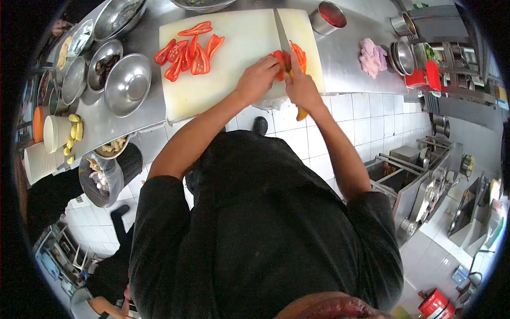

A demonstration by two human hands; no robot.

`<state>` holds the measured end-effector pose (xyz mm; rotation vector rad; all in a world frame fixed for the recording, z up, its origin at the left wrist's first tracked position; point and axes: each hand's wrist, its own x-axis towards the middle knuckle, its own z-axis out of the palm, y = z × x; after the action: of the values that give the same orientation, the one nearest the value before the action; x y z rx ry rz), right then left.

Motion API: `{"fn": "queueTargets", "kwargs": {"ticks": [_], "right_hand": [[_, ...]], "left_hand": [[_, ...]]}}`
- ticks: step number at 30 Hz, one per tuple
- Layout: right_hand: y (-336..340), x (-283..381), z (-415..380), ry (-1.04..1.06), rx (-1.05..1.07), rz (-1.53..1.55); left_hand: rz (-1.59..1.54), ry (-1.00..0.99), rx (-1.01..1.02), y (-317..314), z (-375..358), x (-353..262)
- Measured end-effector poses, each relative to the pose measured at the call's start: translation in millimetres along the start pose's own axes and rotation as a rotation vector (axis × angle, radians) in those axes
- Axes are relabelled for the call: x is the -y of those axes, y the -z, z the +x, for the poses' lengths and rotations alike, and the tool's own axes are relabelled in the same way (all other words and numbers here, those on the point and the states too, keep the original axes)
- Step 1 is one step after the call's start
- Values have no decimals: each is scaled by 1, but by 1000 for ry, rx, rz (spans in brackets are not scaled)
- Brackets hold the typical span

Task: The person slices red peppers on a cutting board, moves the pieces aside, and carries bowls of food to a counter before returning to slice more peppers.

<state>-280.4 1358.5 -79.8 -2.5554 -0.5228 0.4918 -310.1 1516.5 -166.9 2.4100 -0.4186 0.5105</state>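
My right hand [303, 91] is wrapped round the yellow handle of a long kitchen knife [281, 34], its blade pointing away from me. Just left of the blade, my left hand [257, 81] has its fingers closed on a red pepper piece [278, 58], partly hidden by the fingertips. Thin red pepper strips [299, 55] lie right of the blade. Under all this is a white cutting board [234, 40]. Several opened red pepper pieces [187, 57] are grouped on the board's left side.
Metal bowls [127, 85] crowd the counter on the left, near stacked white containers [40, 165]. A metal pot with red contents [328, 18] and a pink cloth [372, 57] are to the right. A lined bin [101, 181] and another person in dark clothing [109, 266] are at lower left.
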Motion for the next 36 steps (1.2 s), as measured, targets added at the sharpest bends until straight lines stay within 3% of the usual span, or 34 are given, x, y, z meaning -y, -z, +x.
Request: {"fn": "queueTargets", "kwargs": {"ticks": [8,15,32,36], "right_hand": [[9,-11,-3,23,-3,40],[16,17,-30,-147,96,38],[37,36,-58,-255,192,-45],[24,20,-56,-164,132,-14]], "left_hand": [[-71,-18,10,6,9,5],[-73,9,-17,4,8,5],[23,-22,-52,0,7,4],[50,-42,-43,-1,7,6]]}}
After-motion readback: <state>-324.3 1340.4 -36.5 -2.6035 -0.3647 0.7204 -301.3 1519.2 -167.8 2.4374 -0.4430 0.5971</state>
